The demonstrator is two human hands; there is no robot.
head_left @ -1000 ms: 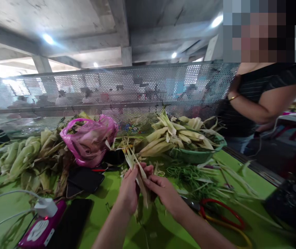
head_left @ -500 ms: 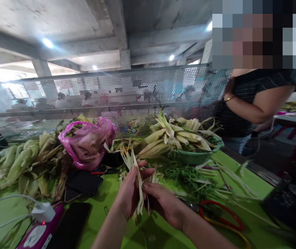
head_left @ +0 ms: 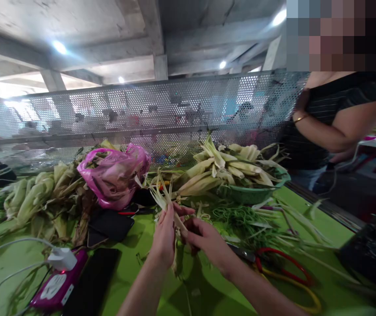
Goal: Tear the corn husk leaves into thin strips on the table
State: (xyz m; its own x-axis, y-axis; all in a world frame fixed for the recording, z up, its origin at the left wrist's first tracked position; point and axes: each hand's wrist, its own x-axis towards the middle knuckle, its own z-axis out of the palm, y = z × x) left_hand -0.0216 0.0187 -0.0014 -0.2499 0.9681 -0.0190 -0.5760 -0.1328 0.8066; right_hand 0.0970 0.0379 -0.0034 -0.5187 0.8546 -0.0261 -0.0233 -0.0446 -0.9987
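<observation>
Two hands hold one husk bundle near one bag.

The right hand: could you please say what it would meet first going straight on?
Past the pale, thin husk strips it touches, the right hand would probably meet the left hand; depth is unclear.

The single head view faced forward and down, with the left hand and right hand close below. The perforated screen stood farther off, ahead.

Workshop-like interior; bare concrete beams, perforated metal partition, green worktable
</observation>
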